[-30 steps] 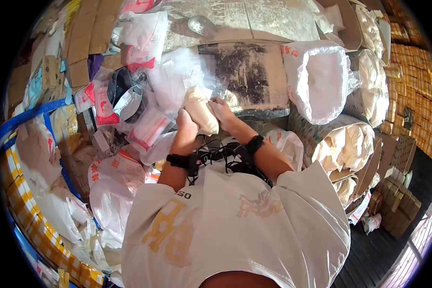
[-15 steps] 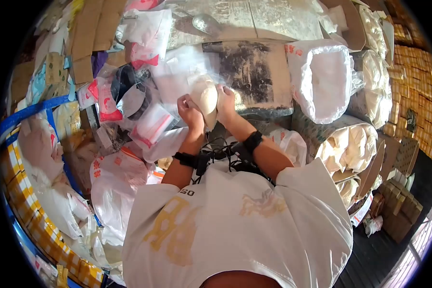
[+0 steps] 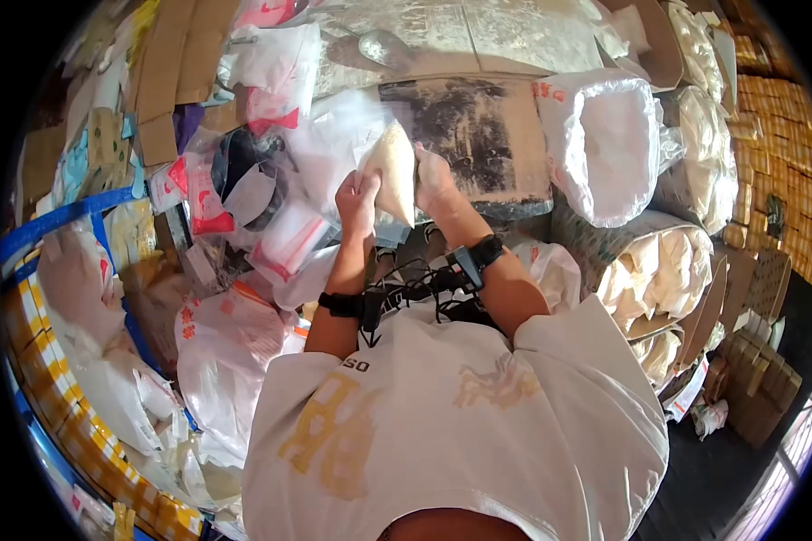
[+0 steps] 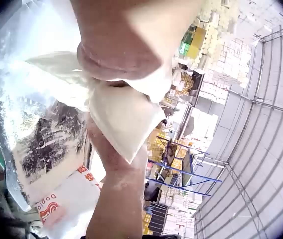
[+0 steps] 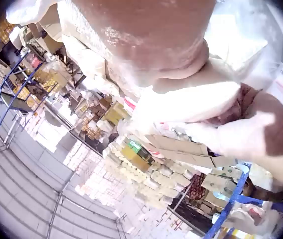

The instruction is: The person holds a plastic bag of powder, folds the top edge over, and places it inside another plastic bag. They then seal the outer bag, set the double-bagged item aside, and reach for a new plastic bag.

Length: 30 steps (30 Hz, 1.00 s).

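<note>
- Head view: the stained board [image 3: 519, 135] lay in sunlight, its dark patches dusted pale; the cream pouch [image 3: 394, 180] was held upright over its left edge.
- Same view: the left hand [image 3: 357, 206] had its fingers curled round the pouch's left side; the right hand [image 3: 437, 180] was at the other side, its fingers too hidden to tell how far open.
- A metal scoop [image 3: 383, 49] rested on the pale surface [image 3: 532, 36] beyond the board, clear plastic bags [image 3: 334, 135] were heaped left of it, and a white open bag [image 3: 564, 158] stood right.
- Farther right of the board rose stacked boxes [image 3: 776, 171], near dark flooring [image 3: 690, 464].
- Left-wrist view: the pouch hung pointed between the hands, beside the board; a blue scaffold [image 4: 184, 174] and ribbed panels [image 4: 273, 134] stood well beyond.
- Right-wrist view: the left hand gripped the pouch; the right hand's fingertips were hidden.
</note>
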Available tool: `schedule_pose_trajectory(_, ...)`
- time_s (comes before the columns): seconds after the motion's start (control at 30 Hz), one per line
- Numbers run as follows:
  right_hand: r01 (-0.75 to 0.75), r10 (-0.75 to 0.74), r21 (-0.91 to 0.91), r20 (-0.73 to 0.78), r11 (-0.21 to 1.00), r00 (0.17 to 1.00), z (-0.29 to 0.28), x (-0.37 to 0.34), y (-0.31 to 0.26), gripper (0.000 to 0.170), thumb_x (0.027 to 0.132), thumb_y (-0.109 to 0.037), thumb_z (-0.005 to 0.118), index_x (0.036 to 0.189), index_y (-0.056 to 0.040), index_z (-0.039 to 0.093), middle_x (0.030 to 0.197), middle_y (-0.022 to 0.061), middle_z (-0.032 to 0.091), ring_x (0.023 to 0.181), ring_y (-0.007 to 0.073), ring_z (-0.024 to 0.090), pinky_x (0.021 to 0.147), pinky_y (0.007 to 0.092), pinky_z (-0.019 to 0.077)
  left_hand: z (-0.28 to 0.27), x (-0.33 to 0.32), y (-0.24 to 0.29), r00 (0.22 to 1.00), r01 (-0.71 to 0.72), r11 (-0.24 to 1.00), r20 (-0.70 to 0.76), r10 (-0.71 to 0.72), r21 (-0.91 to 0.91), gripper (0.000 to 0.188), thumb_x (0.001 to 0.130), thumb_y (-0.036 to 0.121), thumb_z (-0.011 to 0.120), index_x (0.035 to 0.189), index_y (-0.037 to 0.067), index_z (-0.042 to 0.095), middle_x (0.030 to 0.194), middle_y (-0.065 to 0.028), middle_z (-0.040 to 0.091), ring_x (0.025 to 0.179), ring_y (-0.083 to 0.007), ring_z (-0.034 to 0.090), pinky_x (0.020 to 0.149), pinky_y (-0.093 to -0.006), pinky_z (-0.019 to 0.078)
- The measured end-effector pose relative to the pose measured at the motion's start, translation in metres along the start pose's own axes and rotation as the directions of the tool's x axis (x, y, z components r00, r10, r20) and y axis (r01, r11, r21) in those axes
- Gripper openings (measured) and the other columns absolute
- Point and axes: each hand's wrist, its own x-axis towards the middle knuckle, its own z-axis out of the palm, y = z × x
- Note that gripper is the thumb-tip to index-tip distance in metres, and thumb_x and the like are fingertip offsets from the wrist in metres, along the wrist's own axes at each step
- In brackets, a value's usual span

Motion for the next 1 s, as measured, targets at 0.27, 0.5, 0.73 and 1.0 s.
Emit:
schedule_pose_trajectory(0.27,-0.033,0.215,-0.497,0.314,0.867,0.925,-0.006,-0.003,-0.02,0.038,0.092,-0.021,0.063,0.122,0.0036,0.059,0.11,0.012,0.067,0.096,0.0206,0.066,0.083,0.0343,0.0541,-0.026,0.035,-0.039,0.953,-0.273,0.94,-0.073,0.293,0.207,0.031,0.082,-0.009,0.052,0.068,0.011,0.032,0.069,0.007,0.032,0.063,-0.0046,0.031,0.055,-0.0234,0.0288)
schedule_pose_trajectory(0.5,0.283,-0.34,-0.458,-0.045,0.842,0.939,-0.021,0.034,0.026,0.011,0.083,-0.003,0.06,0.091,0.0019,0.066,0.084,0.0131,0.069,0.067,0.0204,0.064,0.059,0.0355,0.0508,0.001,0.015,-0.021,0.963,-0.105,0.993,-0.245,0.116,0.058,0.033,0.088,0.009,0.07,0.064,0.011,0.048,0.066,0.0051,0.049,0.061,-0.0043,0.043,0.055,-0.0216,0.0378)
schedule_pose_trajectory(0.73,0.354,-0.663,-0.933,0.221,0.071,0.715,0.005,0.002,0.007,0.005,0.079,-0.004,0.056,0.081,-0.0003,0.057,0.075,0.0251,0.061,0.069,0.0424,0.062,0.061,0.0464,0.0473,-0.026,0.02,-0.001,0.999,0.039,0.926,-0.001,-0.042,0.375,0.036,0.072,0.012,0.082,0.083,0.005,0.048,0.078,0.0005,0.048,0.069,-0.0085,0.047,0.061,-0.0266,0.0434)
schedule_pose_trajectory(1.0,0.384,-0.485,-0.904,0.425,-0.187,0.764,-0.007,0.012,0.012,0.015,0.085,-0.007,0.057,0.099,-0.0047,0.054,0.074,0.0256,0.063,0.075,0.0475,0.062,0.066,0.0517,0.0487,-0.07,0.049,-0.016,0.971,-0.016,0.575,-0.123,0.203,0.818,0.021,0.068,0.001,0.064,0.084,-0.001,0.05,0.078,-0.0131,0.057,0.074,-0.0264,0.058,0.07,-0.038,0.0471)
